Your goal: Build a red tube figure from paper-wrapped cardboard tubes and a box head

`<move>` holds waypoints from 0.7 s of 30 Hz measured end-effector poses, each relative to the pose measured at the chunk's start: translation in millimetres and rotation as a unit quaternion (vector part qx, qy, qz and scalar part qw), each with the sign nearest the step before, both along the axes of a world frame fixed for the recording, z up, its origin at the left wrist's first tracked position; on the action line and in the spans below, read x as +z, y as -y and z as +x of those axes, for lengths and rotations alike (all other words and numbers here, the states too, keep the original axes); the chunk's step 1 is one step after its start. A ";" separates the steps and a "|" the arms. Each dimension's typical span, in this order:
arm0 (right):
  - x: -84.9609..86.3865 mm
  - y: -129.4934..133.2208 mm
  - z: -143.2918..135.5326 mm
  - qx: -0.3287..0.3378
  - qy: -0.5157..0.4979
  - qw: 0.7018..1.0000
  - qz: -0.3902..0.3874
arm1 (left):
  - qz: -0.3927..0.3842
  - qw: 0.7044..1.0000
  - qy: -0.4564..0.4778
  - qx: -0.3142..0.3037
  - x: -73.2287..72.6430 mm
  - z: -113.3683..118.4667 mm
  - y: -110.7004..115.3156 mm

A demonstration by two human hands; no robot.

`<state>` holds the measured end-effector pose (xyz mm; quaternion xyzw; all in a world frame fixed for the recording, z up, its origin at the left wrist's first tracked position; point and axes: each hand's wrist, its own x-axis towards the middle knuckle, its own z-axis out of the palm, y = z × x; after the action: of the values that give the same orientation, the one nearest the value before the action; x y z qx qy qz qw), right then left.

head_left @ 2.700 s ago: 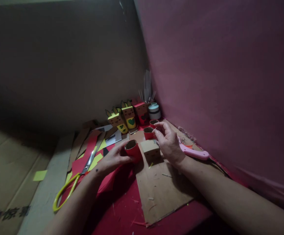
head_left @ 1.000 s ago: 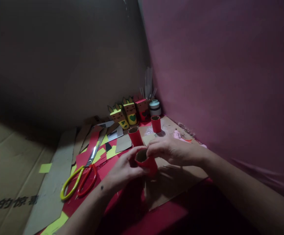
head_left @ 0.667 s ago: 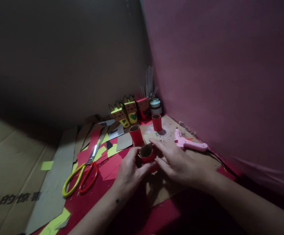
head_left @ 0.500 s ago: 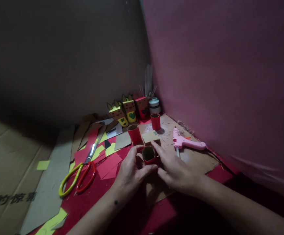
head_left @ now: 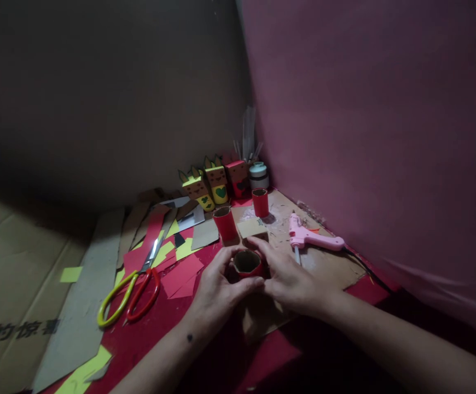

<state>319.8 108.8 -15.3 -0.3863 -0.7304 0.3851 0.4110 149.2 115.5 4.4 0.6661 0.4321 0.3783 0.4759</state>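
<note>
Between my two hands is a short red cardboard tube, its dark open top facing up toward me. My left hand curls around its left and near side, thumb across the front. On the other side my right hand closes on the tube, fingers along its right and far edge. Just beyond stand a second red tube and a small cardboard box. A third red tube is upright farther back. The underside of the held tube is hidden by my hands.
A pink glue gun lies to the right, its cord trailing off. Scissors with yellow and red handles rest at left among paper scraps. Yellow box-headed figures, a red figure and a jar line the back corner.
The fingers of my right hand have drawn in closer around the tube. The tube's opening has shifted slightly left and nearer to me. Other objects stay in place.
</note>
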 end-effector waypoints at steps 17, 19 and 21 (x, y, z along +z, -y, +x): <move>52.2 -65.0 36.2 -0.055 0.291 0.949 0.108 | -0.013 0.995 -0.011 0.101 -18.6 2.1 -2.4; 47.4 -72.6 31.6 -0.035 0.307 0.947 0.087 | -0.011 0.995 -0.024 0.099 -19.6 1.7 -2.9; 43.7 -76.3 31.5 -0.042 0.285 0.955 0.075 | -0.016 0.995 -0.030 0.096 -18.9 1.3 -3.1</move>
<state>351.3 185.2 28.4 -0.4784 -0.8271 0.1853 0.2299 150.5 118.6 -14.4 0.6249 0.5143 0.3953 0.4345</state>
